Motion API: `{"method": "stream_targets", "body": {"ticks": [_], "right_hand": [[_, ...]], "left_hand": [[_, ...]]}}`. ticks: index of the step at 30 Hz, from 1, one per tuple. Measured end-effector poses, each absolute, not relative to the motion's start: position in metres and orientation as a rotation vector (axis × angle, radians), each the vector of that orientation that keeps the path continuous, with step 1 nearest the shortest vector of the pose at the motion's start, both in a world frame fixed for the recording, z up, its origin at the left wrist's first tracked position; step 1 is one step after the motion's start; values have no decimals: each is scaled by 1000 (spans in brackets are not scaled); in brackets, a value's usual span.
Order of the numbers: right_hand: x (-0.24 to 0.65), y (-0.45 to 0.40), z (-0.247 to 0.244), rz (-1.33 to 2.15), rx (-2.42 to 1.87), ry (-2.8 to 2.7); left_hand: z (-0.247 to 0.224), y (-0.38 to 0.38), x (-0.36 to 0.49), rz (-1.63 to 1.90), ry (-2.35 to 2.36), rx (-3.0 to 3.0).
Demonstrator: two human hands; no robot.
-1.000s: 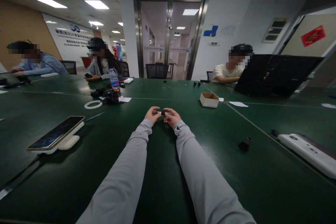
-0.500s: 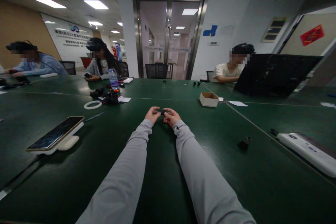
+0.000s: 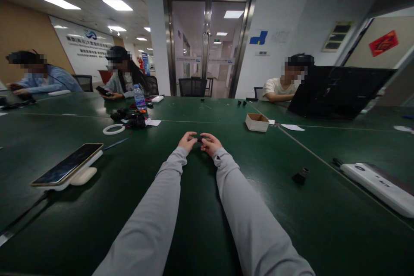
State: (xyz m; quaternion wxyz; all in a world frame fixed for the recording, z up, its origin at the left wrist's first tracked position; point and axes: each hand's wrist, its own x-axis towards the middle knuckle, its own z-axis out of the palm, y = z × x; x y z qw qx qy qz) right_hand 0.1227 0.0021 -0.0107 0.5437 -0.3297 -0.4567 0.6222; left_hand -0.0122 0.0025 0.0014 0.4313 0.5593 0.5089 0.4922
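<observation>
Both of my arms reach forward over the dark green table. Between my hands is a small black piece, too small to tell its kind. My left hand pinches its left end with thumb and fingers. From the other side, my right hand grips its right end, fingers curled. The fingers cover part of the piece. Off to the right, a black cone-shaped part lies on the table, apart from my hands.
A phone rests on a white stand at left, near a white ring and black gear. A water bottle stands behind. At right are an open box, a white device and a monitor. Several people sit across the table.
My hands keep nearly the same pose around the small black piece. Across the table, the person behind the bottle has shifted the dark phone-like object in their hands.
</observation>
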Motion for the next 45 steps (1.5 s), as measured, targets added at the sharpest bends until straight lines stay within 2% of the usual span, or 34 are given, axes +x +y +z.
{"method": "stream_targets", "body": {"ticks": [45], "right_hand": [[124,1,-11,1534,-755,-1112]], "left_hand": [[7,0,-14,1129,1203,1307]]}}
